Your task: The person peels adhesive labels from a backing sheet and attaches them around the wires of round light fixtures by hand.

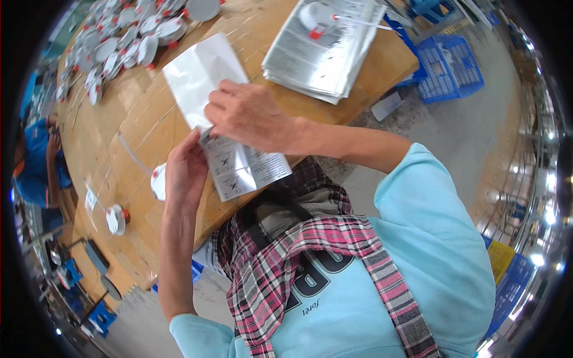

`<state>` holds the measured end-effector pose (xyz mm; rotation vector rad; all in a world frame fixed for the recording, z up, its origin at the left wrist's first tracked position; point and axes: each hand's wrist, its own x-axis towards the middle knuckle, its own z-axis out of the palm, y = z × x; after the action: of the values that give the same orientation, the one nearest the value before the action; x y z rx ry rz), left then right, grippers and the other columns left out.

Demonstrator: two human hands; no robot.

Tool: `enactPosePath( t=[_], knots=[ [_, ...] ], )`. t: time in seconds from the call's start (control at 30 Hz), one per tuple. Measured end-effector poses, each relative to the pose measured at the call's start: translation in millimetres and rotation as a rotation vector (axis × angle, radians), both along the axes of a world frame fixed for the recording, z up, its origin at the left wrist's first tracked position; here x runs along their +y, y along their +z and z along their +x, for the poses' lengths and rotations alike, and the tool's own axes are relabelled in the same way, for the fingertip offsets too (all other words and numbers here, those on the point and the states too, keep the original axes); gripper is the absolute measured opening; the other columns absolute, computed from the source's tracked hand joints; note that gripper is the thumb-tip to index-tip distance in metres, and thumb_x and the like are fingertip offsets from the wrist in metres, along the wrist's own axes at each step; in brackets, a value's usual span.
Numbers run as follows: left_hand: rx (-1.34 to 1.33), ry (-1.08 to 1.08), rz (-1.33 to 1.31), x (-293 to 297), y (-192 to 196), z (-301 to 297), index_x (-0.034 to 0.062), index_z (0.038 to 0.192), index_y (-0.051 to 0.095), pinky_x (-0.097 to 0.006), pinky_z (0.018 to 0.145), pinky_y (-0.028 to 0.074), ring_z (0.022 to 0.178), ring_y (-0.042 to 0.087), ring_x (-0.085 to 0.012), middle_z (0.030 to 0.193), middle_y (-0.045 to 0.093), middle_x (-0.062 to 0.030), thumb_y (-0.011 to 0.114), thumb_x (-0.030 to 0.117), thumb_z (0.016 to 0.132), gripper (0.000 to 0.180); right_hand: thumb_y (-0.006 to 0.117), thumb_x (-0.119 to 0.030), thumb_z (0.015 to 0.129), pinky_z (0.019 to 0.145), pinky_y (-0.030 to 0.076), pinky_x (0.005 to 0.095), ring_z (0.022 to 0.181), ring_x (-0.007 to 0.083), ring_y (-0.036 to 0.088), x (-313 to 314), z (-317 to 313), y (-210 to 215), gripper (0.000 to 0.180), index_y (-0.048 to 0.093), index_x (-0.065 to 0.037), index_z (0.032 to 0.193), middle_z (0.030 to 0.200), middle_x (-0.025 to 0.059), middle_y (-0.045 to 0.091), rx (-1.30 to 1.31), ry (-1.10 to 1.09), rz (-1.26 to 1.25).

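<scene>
My right hand pinches the open mouth of a shiny silver foil bag that lies on the brown cardboard-covered table. A folded white leaflet with printed diagrams sticks out of the bag toward me. My left hand holds the bag's near edge beside the leaflet. Just left of that hand, a round white disc-shaped device with a red spot is partly hidden behind it.
A stack of silver foil bags with a white disc on top lies at the table's far right. Many white discs are heaped at the far left; another sits near the table edge. A blue crate stands on the floor. A person in blue is at left.
</scene>
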<state>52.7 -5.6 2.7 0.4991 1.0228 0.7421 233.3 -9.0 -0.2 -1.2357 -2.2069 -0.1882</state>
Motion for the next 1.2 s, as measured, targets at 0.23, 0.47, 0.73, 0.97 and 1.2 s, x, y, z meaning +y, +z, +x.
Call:
enactPosePath(
  t=[0.23,0.47,0.73,0.97,1.2],
  knots=[
    [0.006,-0.057,0.041,0,-4,-7,0.0032,0.103,0.062,-0.031,0.083,0.044,0.088,0.059,-0.0132,0.096,0.065,-0.0040,0.053,0.023,0.093,0.024,0.074,-0.019,0.067,0.062,0.047,0.0297,0.076,0.0176,0.054,1,0,10,0.025,0.053,-0.007,0.073,0.075,0.0017,0.052,0.111,0.156,-0.090],
    [0.072,-0.062,0.040,-3,2,-5,0.0025,0.098,0.062,-0.030,0.076,0.044,0.082,0.057,-0.0125,0.092,0.063,-0.0035,0.056,0.023,0.090,0.023,0.074,-0.021,0.069,0.068,0.048,0.0282,0.080,0.0188,0.053,1,6,8,0.026,0.054,-0.006,0.076,0.078,0.0044,0.053,-0.016,0.251,-0.041],
    [0.355,-0.084,0.301,2,7,-2,0.0008,0.079,0.062,-0.022,0.053,0.034,0.062,0.046,-0.0039,0.071,0.056,0.0033,0.054,0.022,0.092,0.026,0.071,-0.015,0.070,0.076,0.047,0.0297,0.087,0.0210,0.054,-1,11,11,0.022,0.052,-0.006,0.076,0.084,0.0053,0.054,0.175,0.399,0.104],
    [0.795,-0.145,0.718,5,3,1,-0.0047,0.082,0.063,-0.023,0.051,0.032,0.060,0.041,-0.0024,0.065,0.051,0.0051,0.053,0.025,0.092,0.033,0.058,-0.007,0.088,0.079,0.047,0.0319,0.087,0.0164,0.056,-24,47,64,0.005,0.053,-0.006,0.088,0.086,0.0050,0.056,1.358,0.394,-0.306],
    [1.136,-0.159,1.054,-10,10,1,-0.0058,0.117,0.053,-0.036,0.090,0.043,0.108,0.053,-0.0289,0.119,0.050,-0.0191,0.062,0.028,0.086,0.047,0.055,-0.010,0.092,0.073,0.043,0.0286,0.075,0.0132,0.051,-8,96,93,0.007,0.052,-0.004,0.089,0.080,0.0033,0.052,1.230,0.319,-0.257]
  ],
)
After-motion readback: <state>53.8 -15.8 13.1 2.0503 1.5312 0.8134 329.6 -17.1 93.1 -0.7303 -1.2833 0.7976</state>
